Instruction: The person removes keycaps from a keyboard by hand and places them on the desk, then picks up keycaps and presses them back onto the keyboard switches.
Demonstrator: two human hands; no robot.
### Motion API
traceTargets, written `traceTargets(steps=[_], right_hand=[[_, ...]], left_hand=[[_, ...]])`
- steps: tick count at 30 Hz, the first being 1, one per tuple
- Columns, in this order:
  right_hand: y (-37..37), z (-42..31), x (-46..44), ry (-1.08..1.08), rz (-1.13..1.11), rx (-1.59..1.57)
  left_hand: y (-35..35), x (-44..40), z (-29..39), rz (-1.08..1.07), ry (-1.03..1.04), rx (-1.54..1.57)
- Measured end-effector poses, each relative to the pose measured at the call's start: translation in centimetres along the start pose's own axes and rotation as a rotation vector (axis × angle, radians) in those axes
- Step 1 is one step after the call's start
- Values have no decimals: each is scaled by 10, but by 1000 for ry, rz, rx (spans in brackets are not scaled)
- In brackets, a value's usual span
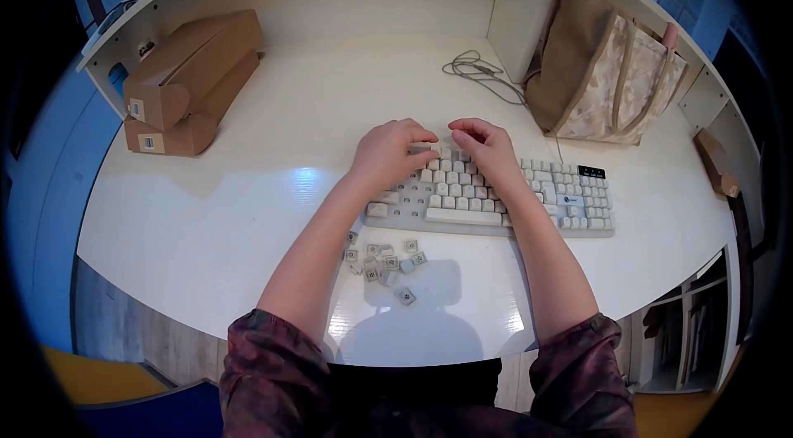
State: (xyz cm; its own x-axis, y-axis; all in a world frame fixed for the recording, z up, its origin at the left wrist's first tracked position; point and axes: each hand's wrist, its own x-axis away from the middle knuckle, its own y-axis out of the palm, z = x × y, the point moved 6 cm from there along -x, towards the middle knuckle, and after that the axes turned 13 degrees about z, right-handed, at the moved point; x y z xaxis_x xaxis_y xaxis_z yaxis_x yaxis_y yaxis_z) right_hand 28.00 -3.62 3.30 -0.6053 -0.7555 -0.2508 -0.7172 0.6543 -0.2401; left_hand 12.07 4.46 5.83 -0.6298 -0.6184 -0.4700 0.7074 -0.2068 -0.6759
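A white keyboard [471, 217] lies on the desk, with bare key sockets on its left side and caps on the rest. My left hand [388, 156] is over its upper left part, thumb and fingers bent closely together at the top key rows. Just to the right, my right hand [489, 156] hovers at the keyboard's back edge with thumb and index finger curled toward each other. Whatever either set of fingertips holds is too small to make out. Several loose keycaps [391, 262] lie scattered in front of the keyboard, some upside down.
Two stacked cardboard boxes [194, 75] stand at the back left of the white desk [198, 232]. A beige and brown bag [607, 66] sits at the back right, beside a coiled cable [477, 68]. A small brown box [715, 161] is at the far right edge.
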Motion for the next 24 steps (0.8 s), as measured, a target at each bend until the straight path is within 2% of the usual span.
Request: traceTargets(steps=[5,8,11,14,24], right_hand=[[3,11,0,-42,25,120],[2,12,0,-28,33,142],[2,13,0,-33,49,150],[2,14,0,-47,57,161],[3,9,1,-80,43,161]], left_hand=[[9,3,-6,-36,-84,48],[12,2,-11,-6,-55,52],[22,0,-33,-28,-217,223],[26,1,-39,-53,-212,328],[13,3,-9,-9,-48,102]])
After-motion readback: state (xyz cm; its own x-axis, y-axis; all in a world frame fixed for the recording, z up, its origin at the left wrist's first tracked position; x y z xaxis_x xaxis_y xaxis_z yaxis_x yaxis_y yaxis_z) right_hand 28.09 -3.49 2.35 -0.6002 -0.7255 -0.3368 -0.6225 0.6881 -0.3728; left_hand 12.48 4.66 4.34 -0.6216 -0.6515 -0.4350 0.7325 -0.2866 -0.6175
